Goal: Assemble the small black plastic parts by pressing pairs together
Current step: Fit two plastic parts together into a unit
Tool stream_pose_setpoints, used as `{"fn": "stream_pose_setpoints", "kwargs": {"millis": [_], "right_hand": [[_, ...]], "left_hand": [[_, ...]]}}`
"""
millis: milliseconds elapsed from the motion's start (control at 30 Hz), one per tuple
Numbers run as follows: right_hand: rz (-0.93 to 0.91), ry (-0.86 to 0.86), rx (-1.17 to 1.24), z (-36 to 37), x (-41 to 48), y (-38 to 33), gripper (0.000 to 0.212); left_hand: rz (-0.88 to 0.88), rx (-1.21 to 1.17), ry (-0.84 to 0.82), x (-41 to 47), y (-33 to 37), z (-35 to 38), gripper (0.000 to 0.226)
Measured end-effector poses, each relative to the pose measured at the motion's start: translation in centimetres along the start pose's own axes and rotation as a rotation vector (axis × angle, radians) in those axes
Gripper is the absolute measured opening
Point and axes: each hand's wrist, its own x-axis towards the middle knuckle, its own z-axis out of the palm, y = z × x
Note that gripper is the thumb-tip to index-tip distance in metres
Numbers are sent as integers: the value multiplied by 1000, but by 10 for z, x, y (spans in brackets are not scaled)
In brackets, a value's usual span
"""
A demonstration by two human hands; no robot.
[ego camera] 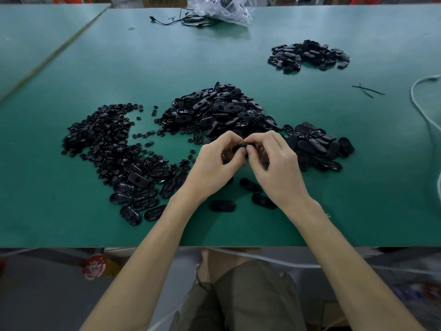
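Pressing is the step in hand, as I judge it. Just below the middle of the frame the left hand (212, 166) and the right hand (276, 163) meet fingertip to fingertip. Both have their fingers curled in, thumbs and forefingers pinching one black part (239, 147) between them above the counter (262, 225). Only its rim shows, so I cannot tell whether a round piece is already seated in an oval shell. The next move probably calls for a firm squeeze until the pair sits flush. After that the pair goes aside and a fresh shell and round piece get picked up.

Counted: two hands, one held part. Three loose oval shells (250, 185) lie by the wrists, clear of the heaps. Five heaps follow:
- a spread of oval shells (137, 194) at lower left
- a broad heap of small round pieces (100, 137) at left
- a right heap (319, 146) of ovals near the right hand
- the largest, a centre mound (214, 108), beyond the fingers
- a small far heap (307, 56) at upper right, well apart

The pieces in each are too many to count. Farthest off, at the top edge, lie one black cable (181, 20) and one crumpled clear bag (222, 8).
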Motion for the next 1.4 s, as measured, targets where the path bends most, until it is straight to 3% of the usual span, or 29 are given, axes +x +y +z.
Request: {"fn": "stream_pose_setpoints", "kwargs": {"millis": [1200, 1400], "right_hand": [[-63, -2, 18, 0, 2, 3, 17], [41, 131, -1, -1, 3, 3, 17]], "left_hand": [[18, 11, 62, 1, 0, -2, 6], [-19, 70, 169, 5, -1, -1, 11]]}}
